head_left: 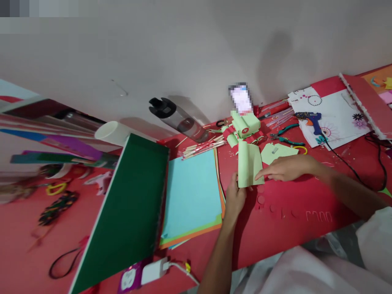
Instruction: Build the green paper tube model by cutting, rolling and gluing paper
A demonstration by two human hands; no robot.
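My left hand grips the lower left of a light green paper sheet, which is curled into a roll along its left side. With fingers stretched out, my right hand rests its index fingertip on the sheet's lower right part. Beyond the sheet stands a light green paper model with red parts and a round red emblem. A flat piece of light green paper lies just beyond my right hand, with a small grey item on it. Small red paper circles lie below the sheet.
Coloured sheets and an upright green board are at the left. A bottle and phone stand by the wall. Pliers and a blue glue gun with a trailing cord lie at the right. A white charger is in front.
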